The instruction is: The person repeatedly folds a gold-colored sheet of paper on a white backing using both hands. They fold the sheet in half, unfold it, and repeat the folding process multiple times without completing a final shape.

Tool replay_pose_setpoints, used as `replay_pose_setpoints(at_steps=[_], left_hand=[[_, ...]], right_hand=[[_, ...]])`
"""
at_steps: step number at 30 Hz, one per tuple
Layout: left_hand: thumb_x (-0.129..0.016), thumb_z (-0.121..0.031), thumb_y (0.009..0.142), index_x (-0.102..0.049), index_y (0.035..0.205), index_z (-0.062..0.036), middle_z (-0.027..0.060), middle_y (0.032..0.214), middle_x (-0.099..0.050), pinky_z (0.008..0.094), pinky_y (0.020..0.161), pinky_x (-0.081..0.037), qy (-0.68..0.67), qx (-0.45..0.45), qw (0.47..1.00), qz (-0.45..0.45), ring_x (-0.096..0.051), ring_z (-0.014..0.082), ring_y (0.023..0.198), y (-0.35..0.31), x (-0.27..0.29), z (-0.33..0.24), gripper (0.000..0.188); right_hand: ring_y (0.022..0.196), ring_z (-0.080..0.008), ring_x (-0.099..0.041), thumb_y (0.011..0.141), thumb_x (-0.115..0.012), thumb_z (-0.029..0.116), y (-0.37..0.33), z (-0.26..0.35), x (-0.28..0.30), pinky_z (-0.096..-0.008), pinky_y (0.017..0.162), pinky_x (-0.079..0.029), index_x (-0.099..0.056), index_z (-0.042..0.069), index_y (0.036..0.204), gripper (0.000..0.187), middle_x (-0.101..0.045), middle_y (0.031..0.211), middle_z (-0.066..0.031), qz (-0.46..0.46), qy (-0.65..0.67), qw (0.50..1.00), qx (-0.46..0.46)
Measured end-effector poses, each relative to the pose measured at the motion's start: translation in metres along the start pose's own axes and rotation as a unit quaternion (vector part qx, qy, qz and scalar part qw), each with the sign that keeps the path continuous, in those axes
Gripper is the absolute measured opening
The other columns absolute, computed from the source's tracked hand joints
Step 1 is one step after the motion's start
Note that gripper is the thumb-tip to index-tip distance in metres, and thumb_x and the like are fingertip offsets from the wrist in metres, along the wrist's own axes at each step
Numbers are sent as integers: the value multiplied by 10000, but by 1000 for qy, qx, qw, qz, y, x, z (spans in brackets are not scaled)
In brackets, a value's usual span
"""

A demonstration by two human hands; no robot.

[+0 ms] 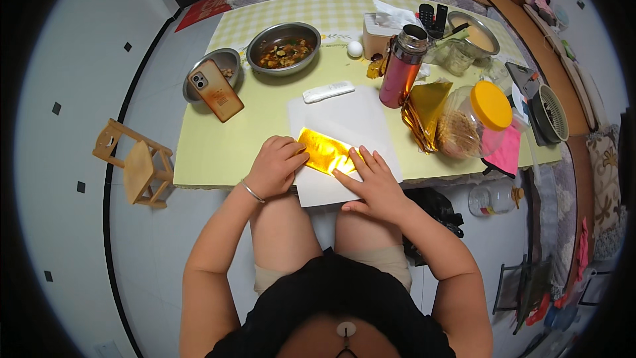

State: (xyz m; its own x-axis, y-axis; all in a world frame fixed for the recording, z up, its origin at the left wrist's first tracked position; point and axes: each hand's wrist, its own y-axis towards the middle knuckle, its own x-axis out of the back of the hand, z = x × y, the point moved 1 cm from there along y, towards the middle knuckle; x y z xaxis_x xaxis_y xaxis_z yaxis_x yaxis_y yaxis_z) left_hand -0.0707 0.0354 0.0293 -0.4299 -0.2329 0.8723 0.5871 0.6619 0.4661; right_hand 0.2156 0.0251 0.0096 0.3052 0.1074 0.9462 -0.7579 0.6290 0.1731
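Observation:
A shiny gold foil paper strip lies slantwise on a white sheet at the table's near edge. At its left end, my left hand has its fingers curled and closed on the foil's edge. My right hand rests on the opposite end with fingers spread flat, the thumb lower over the white sheet. Just beyond the foil sits a slim white case-like object. To the right stands a bundle of folded gold foil pieces.
Around the yellow table are a phone leaning on a metal bowl, a bowl of soup, a pink thermos, a yellow-lidded jar and a tissue box. A small wooden chair stands left.

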Motion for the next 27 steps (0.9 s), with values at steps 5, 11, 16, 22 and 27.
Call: replay_pose_setpoints(at_steps=[5,11,16,22,27], left_hand=[[-675,-102,791,-697,1009,-61,90,1123,-682,449,1001,-479,32,-92,995,21,-623,290,1086,-4,6,0,224],[-720,-107,779,-665,893,-76,77,1034,-694,436,932,-498,-105,-23,994,17,-635,297,1003,-4,-1,-15,130],[-743,-110,833,-689,1095,-70,90,936,-697,392,814,-511,-216,142,966,18,-655,283,877,0,-13,-12,271],[-794,-98,801,-641,1305,-59,85,850,-645,357,748,-520,-218,240,946,-11,-612,243,783,7,-28,-9,528],[-804,-104,769,-640,1291,-19,69,835,-682,412,813,-502,-208,252,945,-7,-625,282,842,13,-28,-13,553]], right_hand=[[1518,-414,-283,905,-664,544,0,-32,11,-589,1227,-200,-607,271,1426,591,-373,1604,-222,24,82,995,57],[1353,-379,-519,901,-732,296,6,-32,0,-495,1148,-393,-752,100,1125,299,-590,1418,-184,-61,126,988,72],[1018,-321,-616,805,-805,247,29,17,-8,-458,881,-477,-704,70,820,205,-654,1037,-109,-195,168,963,-74],[1001,-313,-578,796,-796,225,39,24,-23,-455,858,-419,-696,91,931,215,-628,991,-96,-226,131,957,-127],[1013,-296,-563,820,-754,212,39,25,-26,-449,866,-412,-738,168,1174,357,-605,1024,-80,-235,90,960,-121]])
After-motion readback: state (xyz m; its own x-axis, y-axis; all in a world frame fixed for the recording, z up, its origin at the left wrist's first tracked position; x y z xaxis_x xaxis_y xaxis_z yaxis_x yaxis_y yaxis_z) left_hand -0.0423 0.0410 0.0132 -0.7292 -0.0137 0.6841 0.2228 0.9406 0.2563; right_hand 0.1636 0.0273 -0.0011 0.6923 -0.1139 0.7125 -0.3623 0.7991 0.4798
